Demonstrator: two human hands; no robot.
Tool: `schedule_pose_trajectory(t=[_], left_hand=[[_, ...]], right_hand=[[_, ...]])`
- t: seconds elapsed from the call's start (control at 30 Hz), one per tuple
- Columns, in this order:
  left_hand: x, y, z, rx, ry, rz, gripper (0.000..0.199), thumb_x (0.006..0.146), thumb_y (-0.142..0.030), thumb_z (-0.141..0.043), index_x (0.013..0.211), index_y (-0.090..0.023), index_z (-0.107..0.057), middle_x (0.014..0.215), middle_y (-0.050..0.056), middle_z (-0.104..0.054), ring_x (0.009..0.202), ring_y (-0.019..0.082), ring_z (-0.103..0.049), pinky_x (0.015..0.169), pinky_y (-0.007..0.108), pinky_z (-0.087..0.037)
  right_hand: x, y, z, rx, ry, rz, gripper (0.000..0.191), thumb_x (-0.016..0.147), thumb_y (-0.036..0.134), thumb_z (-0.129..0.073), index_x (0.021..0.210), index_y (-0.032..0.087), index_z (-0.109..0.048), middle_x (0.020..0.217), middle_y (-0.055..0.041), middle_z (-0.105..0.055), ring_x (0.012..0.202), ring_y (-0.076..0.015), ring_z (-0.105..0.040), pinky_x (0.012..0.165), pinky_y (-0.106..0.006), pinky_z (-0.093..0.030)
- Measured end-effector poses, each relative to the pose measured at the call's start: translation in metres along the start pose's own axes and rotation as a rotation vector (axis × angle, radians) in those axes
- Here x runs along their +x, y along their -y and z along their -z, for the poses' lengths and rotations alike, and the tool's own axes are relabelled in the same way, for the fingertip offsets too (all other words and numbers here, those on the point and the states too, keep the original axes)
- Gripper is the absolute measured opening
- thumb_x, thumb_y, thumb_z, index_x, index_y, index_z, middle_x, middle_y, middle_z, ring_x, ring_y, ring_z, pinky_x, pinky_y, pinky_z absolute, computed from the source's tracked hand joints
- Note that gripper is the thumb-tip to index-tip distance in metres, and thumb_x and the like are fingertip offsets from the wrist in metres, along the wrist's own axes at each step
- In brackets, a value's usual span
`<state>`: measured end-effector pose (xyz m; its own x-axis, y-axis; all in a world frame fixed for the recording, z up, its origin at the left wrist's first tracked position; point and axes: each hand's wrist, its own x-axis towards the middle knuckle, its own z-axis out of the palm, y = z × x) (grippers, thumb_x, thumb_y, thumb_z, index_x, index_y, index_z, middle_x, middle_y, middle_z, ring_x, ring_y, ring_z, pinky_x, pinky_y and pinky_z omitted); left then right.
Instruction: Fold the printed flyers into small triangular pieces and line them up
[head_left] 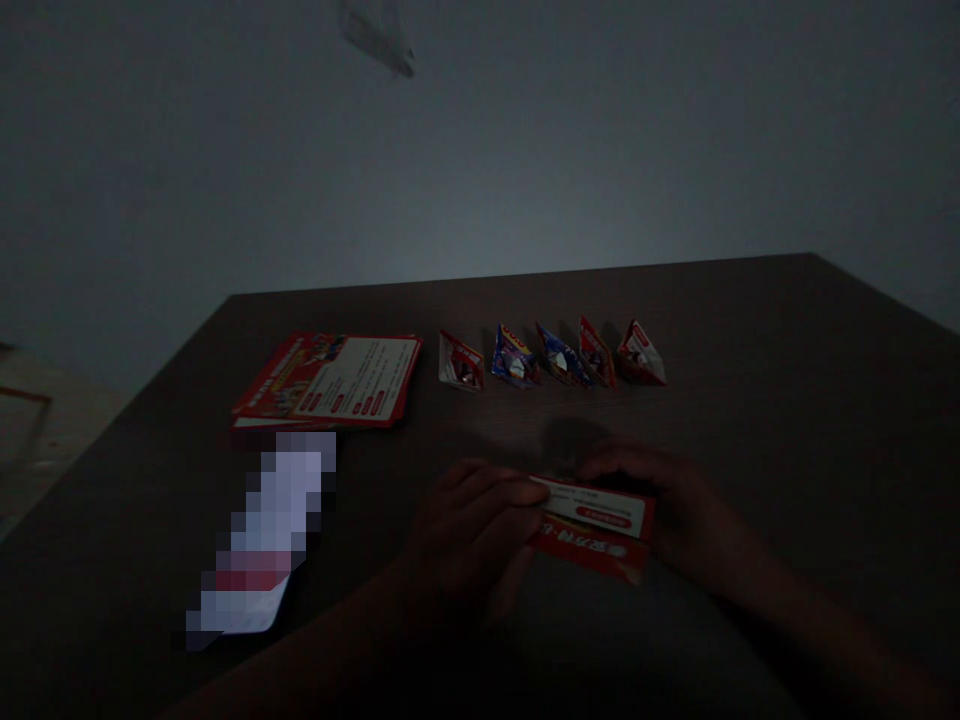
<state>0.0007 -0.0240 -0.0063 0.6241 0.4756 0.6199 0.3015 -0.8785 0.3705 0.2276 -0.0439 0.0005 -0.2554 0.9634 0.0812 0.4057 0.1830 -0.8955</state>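
Note:
Between my hands is a folded red-and-white printed flyer, its edges lying in two long strips. My left hand pinches the flyer's left end, thumb side hidden in the dimness. At the other end, my right hand has its fingers curled around the back and right edge of the paper; the fingertips are partly hidden. Beyond them, several small folded paper shapes stand in a row, among them a red-and-white one, a blue one and a white one at the right end.
A stack of red-and-white flyers lies on the left of the dark wooden table. In front of it rests a phone with a lit, blurred-out screen. A pale wall rises behind the table's back edge. The room is dim.

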Motion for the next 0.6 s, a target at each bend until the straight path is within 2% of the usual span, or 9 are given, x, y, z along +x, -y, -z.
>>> schedule_pose_trajectory(t=[0.17,0.3,0.4,0.6], left_hand=[[0.002,0.001,-0.002,-0.017,-0.055,-0.025,0.02,0.075,-0.005,-0.06,0.092,-0.015,-0.056,0.096,0.008,-0.07,0.092,0.018,-0.065,0.078,0.032,-0.048],[0.001,0.003,-0.002,-0.008,-0.04,-0.018,0.022,0.074,-0.006,-0.063,0.093,-0.014,-0.056,0.098,0.009,-0.069,0.092,0.019,-0.065,0.077,0.033,-0.048],[-0.001,0.004,-0.002,0.009,-0.02,-0.001,0.025,0.074,-0.006,-0.063,0.096,-0.015,-0.055,0.1,0.01,-0.069,0.094,0.02,-0.064,0.079,0.035,-0.047],[0.002,0.004,-0.003,0.022,-0.052,0.005,0.025,0.074,-0.01,-0.065,0.096,-0.016,-0.055,0.099,0.009,-0.069,0.092,0.02,-0.065,0.078,0.034,-0.047]], right_hand=[[0.0,-0.004,0.002,-0.03,0.011,0.09,0.014,0.077,0.012,-0.063,0.087,0.02,-0.065,0.091,-0.0054,-0.065,0.081,-0.0188,-0.064,0.068,-0.028,-0.05],[-0.001,0.002,0.005,-0.086,-0.065,0.154,0.008,0.081,0.016,-0.06,0.087,0.019,-0.064,0.087,-0.0061,-0.065,0.081,-0.0186,-0.064,0.068,-0.028,-0.05],[-0.002,0.005,0.006,-0.14,-0.124,0.199,0.01,0.083,0.015,-0.057,0.091,0.02,-0.062,0.091,-0.0065,-0.065,0.086,-0.0183,-0.064,0.072,-0.028,-0.051],[-0.004,0.004,0.007,-0.244,-0.171,0.288,0.017,0.084,0.011,-0.057,0.096,0.022,-0.06,0.097,-0.0053,-0.066,0.092,-0.0174,-0.063,0.077,-0.028,-0.051]])
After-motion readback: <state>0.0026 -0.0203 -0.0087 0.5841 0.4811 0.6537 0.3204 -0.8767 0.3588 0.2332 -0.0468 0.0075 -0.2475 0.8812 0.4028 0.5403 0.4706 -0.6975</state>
